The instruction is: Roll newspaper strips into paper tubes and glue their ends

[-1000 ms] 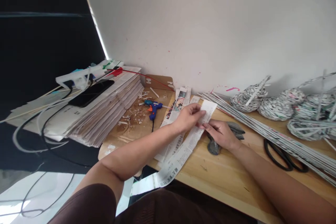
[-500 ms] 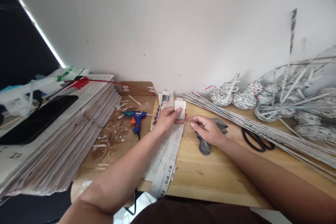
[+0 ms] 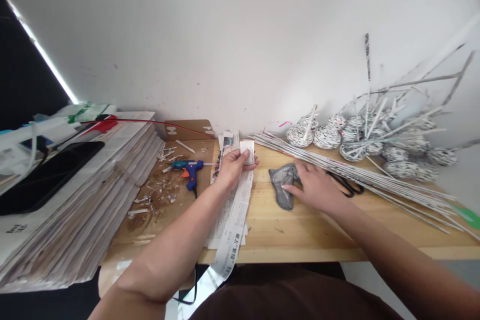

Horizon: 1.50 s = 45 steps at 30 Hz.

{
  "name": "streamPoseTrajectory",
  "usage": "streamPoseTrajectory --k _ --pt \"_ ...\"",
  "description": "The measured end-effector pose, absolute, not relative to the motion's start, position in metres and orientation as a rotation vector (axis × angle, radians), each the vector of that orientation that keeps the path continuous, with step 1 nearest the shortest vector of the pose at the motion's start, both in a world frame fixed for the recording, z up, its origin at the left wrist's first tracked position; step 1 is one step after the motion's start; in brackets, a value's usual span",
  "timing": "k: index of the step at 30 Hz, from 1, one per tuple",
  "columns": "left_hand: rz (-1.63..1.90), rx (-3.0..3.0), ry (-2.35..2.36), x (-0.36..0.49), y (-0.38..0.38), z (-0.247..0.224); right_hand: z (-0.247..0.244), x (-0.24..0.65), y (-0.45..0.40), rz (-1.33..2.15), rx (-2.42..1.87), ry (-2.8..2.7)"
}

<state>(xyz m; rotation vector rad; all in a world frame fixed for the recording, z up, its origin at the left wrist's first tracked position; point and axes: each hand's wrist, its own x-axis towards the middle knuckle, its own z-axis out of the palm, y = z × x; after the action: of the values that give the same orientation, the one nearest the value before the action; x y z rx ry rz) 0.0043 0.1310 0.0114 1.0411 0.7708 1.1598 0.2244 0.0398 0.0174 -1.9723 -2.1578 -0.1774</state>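
Observation:
My left hand [image 3: 235,167] is closed, its thumb pinching the upper end of a newspaper strip [image 3: 237,220]. The strip runs down toward me and droops over the table's front edge, above other newspaper strips [image 3: 221,227] lying on the table. My right hand [image 3: 317,186] is over the right side of a grey mesh cloth [image 3: 283,187], thumb apart from the fingers. Whether it presses on the cloth I cannot tell. Just right of that hand lie black-handled scissors [image 3: 354,190], partly hidden by the hand and by paper rods.
A blue glue gun [image 3: 192,172] rests on stained cardboard among paper scraps. At left stands a tall newspaper stack [image 3: 123,175] bearing a black phone [image 3: 52,175]. Long rolled paper rods [image 3: 337,167] cross the right side, before several woven paper balls [image 3: 326,137].
My right hand has moved right, away from the strip, to the mesh cloth and toward the scissors; its fingers have spread. My left hand keeps the strip. The view has shifted right.

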Motion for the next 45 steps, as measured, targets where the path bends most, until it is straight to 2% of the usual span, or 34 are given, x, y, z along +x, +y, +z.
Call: streamPoseTrajectory --k 5,9,17,22,37,45 --pt "1.125 1.094 0.783 0.005 0.131 0.007 0.001 0.208 0.034 0.028 -1.655 -2.295" --pt "1.146 1.101 0.799 0.004 0.133 0.006 0.007 0.198 0.056 0.209 -1.701 -2.181" --pt "1.173 1.094 0.844 0.003 0.134 0.011 0.005 0.192 0.096 0.131 -1.751 -2.064" --pt "1.177 1.085 0.837 0.002 0.135 0.011 0.000 0.193 0.089 0.090 -1.571 -2.148" --pt "1.129 1.101 0.886 0.004 0.130 0.011 -0.001 0.214 0.100 0.308 -1.443 -1.920" --pt "0.865 0.955 0.915 0.006 0.121 0.026 0.008 0.203 0.089 0.322 -1.482 -1.844"
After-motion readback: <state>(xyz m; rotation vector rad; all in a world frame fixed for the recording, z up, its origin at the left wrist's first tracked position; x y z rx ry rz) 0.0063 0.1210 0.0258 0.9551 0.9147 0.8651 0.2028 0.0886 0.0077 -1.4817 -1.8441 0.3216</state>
